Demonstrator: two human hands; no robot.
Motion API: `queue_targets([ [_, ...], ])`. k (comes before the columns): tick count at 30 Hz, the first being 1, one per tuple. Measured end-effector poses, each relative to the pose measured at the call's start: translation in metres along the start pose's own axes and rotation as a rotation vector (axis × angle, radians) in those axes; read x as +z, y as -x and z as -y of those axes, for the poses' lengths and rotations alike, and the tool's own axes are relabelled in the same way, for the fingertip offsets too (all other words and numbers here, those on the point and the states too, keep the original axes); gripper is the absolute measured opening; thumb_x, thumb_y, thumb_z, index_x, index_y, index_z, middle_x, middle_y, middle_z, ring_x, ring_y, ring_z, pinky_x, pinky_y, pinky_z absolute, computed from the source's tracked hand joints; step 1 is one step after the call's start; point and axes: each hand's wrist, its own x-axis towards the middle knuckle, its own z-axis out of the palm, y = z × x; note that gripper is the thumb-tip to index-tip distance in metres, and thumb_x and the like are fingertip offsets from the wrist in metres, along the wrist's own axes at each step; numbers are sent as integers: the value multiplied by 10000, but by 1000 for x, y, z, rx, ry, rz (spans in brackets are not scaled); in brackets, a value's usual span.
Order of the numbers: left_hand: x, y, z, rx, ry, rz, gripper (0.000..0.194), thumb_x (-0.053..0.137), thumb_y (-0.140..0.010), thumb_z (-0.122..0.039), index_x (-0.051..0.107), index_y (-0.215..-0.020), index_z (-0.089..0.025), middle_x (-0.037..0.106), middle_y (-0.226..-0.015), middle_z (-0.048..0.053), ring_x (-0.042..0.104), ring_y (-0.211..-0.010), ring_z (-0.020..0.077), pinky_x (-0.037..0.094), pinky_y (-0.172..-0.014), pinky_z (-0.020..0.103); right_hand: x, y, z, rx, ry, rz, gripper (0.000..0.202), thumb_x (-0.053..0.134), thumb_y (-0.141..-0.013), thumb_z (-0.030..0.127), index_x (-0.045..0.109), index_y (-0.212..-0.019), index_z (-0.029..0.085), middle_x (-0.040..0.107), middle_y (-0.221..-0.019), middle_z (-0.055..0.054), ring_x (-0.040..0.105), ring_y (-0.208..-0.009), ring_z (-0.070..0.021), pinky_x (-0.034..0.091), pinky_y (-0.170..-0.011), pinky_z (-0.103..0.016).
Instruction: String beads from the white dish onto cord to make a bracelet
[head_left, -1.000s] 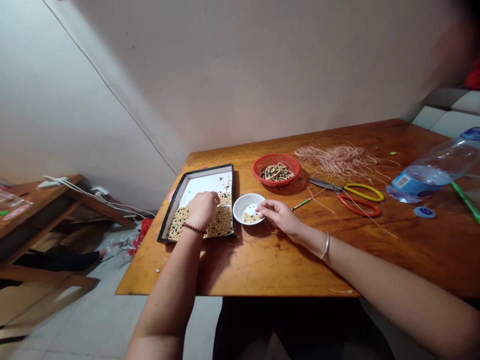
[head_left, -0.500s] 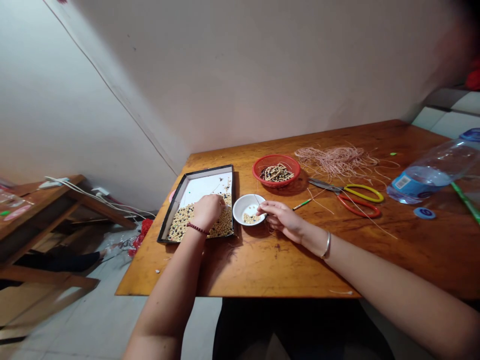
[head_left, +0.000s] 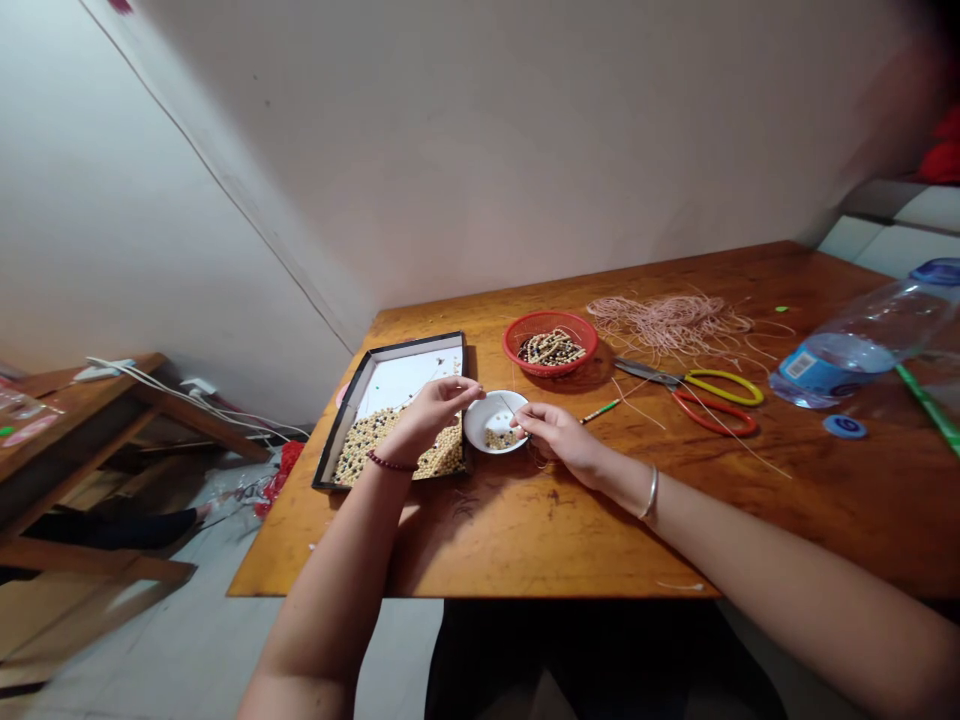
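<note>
Clearly, the wooden table [head_left: 600, 550] carries all the work, and the person sits close at its edge. On its left part lies the tray [head_left: 397, 375], with loose beads [head_left: 367, 445] over its near half. The bottle [head_left: 817, 370] leans far on the right; the cord heap [head_left: 671, 320] and the scissors [head_left: 679, 381] lie between it and the red basket [head_left: 551, 371], which contains beaded strings.

The left hand [head_left: 429, 415] is lifted over the tray's right side, beside the white bowl [head_left: 481, 417], its fingertips near together; whether a bead is between them, I cannot tell. The right hand [head_left: 562, 437] pinches a thin tip [head_left: 507, 403] over the bowl, needle or cord, too fine to distinguish. A short beaded strand [head_left: 600, 411] lies just beyond this hand.

In my judgement, the step in hand is bringing a bead toward the tip for threading. The next move calls for a steady right hand and careful alignment of the hole.
</note>
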Motion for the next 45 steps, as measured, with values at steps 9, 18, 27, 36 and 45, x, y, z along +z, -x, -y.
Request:
queue_targets([
  [9,2,1,-3,-9,93,54,420,656,-743,-488,651,-944,-119,684,-882,81,583,-680,114,434,-584,200,1,1,-1,-193,200,8,321,618,-765,497,564,-723,184,566,-685,-3,518,-670,-144,410,-680,-275],
  [18,-29,4,19,-193,-967,-225,202,536,-787,-250,710,-883,-215,714,-973,77,640,-919,224,464,-801,292,3,3,3,-190,240,-7,267,603,-779,438,556,-706,185,536,-663,-1,487,-645,-139,390,-644,-271],
  [27,-28,6,15,-216,-1072,-180,219,533,-782,-274,727,-878,-237,722,-936,78,650,-865,227,468,-721,279,1,2,-1,-189,252,1,282,609,-770,451,559,-708,180,550,-663,-6,504,-666,-146,397,-663,-275],
  [36,-33,11,11,-302,-1175,-62,186,616,-726,-370,745,-779,-247,720,-846,97,659,-787,257,470,-679,310,0,0,-3,-194,264,1,282,615,-769,451,555,-692,186,565,-664,-7,514,-666,-148,405,-665,-278],
  [45,-28,10,10,-305,-1213,-49,201,601,-727,-358,737,-770,-217,717,-842,126,663,-789,278,467,-665,322,1,0,-3,-208,276,11,275,599,-780,439,557,-696,180,559,-677,-10,509,-673,-147,401,-671,-279],
])
